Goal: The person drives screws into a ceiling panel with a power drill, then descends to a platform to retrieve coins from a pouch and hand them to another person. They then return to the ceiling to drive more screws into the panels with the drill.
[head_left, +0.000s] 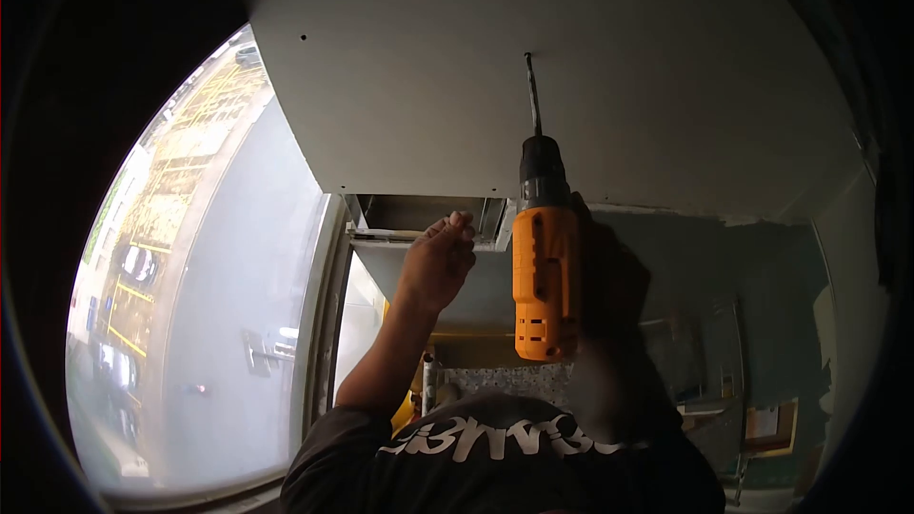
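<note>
An orange and black power drill (546,276) points up at a pale flat panel (409,95) overhead. Its long bit (533,97) meets the panel at a small dark spot. My right hand (614,271), deep in shadow, is wrapped round the drill's grip from the right side. Left of the drill, my left hand (441,259) is raised with fingers curled and the fingertips pinched together. Whatever may be between those fingertips is too small to tell. It is apart from the drill and just below the panel's edge.
A rectangular metal-framed opening (419,214) lies at the panel's edge behind my left hand. On the left is a large bright window (248,286). A grey-green wall (776,295) with patchy edges stands on the right. Small dark holes dot the panel.
</note>
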`<state>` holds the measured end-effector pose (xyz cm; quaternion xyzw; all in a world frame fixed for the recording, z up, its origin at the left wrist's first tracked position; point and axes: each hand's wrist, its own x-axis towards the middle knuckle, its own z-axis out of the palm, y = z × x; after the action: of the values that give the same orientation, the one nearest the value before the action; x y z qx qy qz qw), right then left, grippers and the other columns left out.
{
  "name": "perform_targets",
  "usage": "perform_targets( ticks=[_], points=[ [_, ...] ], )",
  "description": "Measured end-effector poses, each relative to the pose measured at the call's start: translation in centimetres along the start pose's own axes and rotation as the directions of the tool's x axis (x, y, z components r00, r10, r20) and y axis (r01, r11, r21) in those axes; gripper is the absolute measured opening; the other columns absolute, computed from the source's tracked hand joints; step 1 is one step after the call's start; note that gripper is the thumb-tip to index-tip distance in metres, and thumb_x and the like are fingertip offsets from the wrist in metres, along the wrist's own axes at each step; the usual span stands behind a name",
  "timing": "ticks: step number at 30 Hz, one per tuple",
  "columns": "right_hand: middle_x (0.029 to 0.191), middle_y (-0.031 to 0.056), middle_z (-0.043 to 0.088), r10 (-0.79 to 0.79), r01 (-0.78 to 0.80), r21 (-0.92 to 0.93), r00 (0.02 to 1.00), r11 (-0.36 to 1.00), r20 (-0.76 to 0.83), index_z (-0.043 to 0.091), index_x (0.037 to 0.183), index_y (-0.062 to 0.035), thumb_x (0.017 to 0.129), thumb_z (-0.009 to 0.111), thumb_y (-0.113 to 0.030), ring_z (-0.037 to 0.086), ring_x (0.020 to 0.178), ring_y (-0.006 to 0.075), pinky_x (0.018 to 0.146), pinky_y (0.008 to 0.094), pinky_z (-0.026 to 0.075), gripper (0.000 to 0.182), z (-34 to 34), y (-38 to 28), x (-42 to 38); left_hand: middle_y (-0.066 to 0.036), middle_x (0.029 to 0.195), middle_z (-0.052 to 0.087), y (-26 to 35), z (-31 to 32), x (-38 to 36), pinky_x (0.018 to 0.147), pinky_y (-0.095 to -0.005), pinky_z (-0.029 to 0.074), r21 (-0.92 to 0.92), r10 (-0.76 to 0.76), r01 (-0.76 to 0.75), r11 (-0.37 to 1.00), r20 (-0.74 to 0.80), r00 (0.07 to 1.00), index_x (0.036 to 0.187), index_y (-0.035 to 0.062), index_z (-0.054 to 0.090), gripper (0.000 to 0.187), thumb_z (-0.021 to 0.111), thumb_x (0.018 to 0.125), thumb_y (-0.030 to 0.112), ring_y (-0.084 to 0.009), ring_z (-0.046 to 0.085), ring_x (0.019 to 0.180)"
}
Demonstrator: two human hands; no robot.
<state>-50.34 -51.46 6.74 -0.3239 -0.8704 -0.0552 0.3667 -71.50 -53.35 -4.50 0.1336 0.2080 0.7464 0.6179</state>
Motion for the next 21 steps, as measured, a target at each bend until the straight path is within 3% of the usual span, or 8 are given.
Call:
perform_targets(
  ticks=[3, 6, 8, 9, 12, 16, 19, 21],
  points=[
    [0.097, 0.0046, 0.069, 0.285, -0.368, 0.356, 0.922, 0.859, 0.264, 0.06, 0.122, -0.0042, 0.085, 0.074, -0.021, 0.068, 0.085, 0.0129, 0.075, 0.0255, 0.056, 0.042, 0.4, 3.3, -1.9, 0.0, 0.085, 0.059, 0.7, 1.6, 0.0, 0.052, -0.0182, 0.036, 0.012, 0.127, -0.127, 0.992, -0.028, 0.991, 0.114, 0.0036, 0.057, 0.017, 0.051, 0.101, 0.013, -0.005, 0.044, 0.058],
    [0.105, 0.003, 0.07, 0.208, -0.546, 0.673, 0.829, 0.499, 0.519, 0.061, 0.123, -0.006, 0.084, 0.076, -0.02, 0.069, 0.088, 0.0123, 0.079, 0.0258, 0.055, 0.045, -0.8, 5.7, -4.1, 0.0, 0.084, 0.057, 1.4, 3.2, 0.2, 0.055, -0.02, 0.041, -0.049, 0.254, -0.255, 0.966, -0.029, 0.967, 0.108, 0.0061, 0.057, 0.014, 0.047, 0.103, 0.015, -0.0057, 0.049, 0.063],
    [0.094, 0.0033, 0.067, 0.076, -0.417, 0.559, 0.844, 0.717, 0.532, 0.057, 0.134, -0.0131, 0.086, 0.07, -0.019, 0.069, 0.088, 0.0164, 0.078, 0.0287, 0.056, 0.05, -0.9, 6.4, -5.5, 0.002, 0.081, 0.057, 1.6, 4.8, 0.4, 0.057, -0.0215, 0.046, -0.115, 0.345, -0.352, 0.929, -0.079, 0.935, 0.101, 0.009, 0.057, 0.016, 0.044, 0.104, 0.018, -0.0064, 0.051, 0.064],
    [0.092, 0.0033, 0.067, -0.143, -0.066, 0.53, 0.928, 0.846, 0.345, 0.058, 0.134, -0.0132, 0.085, 0.072, -0.02, 0.069, 0.083, 0.0159, 0.075, 0.0278, 0.056, 0.051, -1.6, 6.5, -5.2, 0.003, 0.078, 0.055, 1.6, 5.3, 0.1, 0.056, -0.0224, 0.046, -0.142, 0.368, -0.371, 0.917, -0.053, 0.928, 0.099, 0.0101, 0.056, 0.018, 0.043, 0.105, 0.02, -0.0068, 0.052, 0.063],
    [0.09, 0.0037, 0.067, -0.235, -0.004, 0.55, 0.902, 0.835, 0.362, 0.056, 0.135, -0.013, 0.084, 0.073, -0.021, 0.069, 0.079, 0.0161, 0.073, 0.0276, 0.056, 0.054, -1.3, 8.2, -5.8, 0.004, 0.068, 0.052, 1.2, 5.5, -0.9, 0.055, -0.0252, 0.048, -0.22, 0.419, -0.405, 0.887, 0.02, 0.908, 0.093, 0.0133, 0.055, 0.024, 0.041, 0.106, 0.028, -0.0082, 0.053, 0.06],
    [0.101, 0.0054, 0.07, -0.279, -0.191, 0.798, 0.869, 0.571, 0.408, 0.057, 0.134, -0.0077, 0.087, 0.068, -0.012, 0.07, 0.085, 0.0139, 0.077, 0.0272, 0.056, 0.049, -1.4, 9.9, -5.9, 0.001, 0.073, 0.056, 0.5, 7.1, -3.0, 0.065, -0.0271, 0.046, -0.107, 0.531, -0.551, 0.828, -0.168, 0.831, 0.094, 0.0126, 0.055, 0.019, 0.047, 0.104, 0.027, -0.0127, 0.053, 0.066],
    [0.112, 0.0068, 0.069, -0.205, -0.601, 0.791, 0.765, 0.112, 0.611, 0.057, 0.133, -0.0039, 0.091, 0.063, -0.007, 0.068, 0.093, 0.0128, 0.084, 0.028, 0.055, 0.042, -2.2, 9.7, -6.2, 0.001, 0.073, 0.056, 0.4, 7.7, -3.9, 0.064, -0.0279, 0.046, -0.117, 0.584, -0.611, 0.783, -0.202, 0.786, 0.094, 0.0128, 0.055, 0.019, 0.047, 0.104, 0.027, -0.0134, 0.054, 0.066],
    [0.115, 0.0072, 0.068, -0.237, -0.489, 0.852, 0.819, 0.188, 0.522, 0.056, 0.133, -0.0022, 0.093, 0.06, -0.005, 0.067, 0.096, 0.0123, 0.087, 0.028, 0.053, 0.04, -1.9, 9.6, -6.4, 0.001, 0.072, 0.055, 0.7, 8.2, -4.2, 0.064, -0.0276, 0.046, -0.116, 0.585, -0.608, 0.786, -0.179, 0.791, 0.094, 0.0126, 0.055, 0.017, 0.048, 0.103, 0.025, -0.0134, 0.054, 0.066]
  ],
)
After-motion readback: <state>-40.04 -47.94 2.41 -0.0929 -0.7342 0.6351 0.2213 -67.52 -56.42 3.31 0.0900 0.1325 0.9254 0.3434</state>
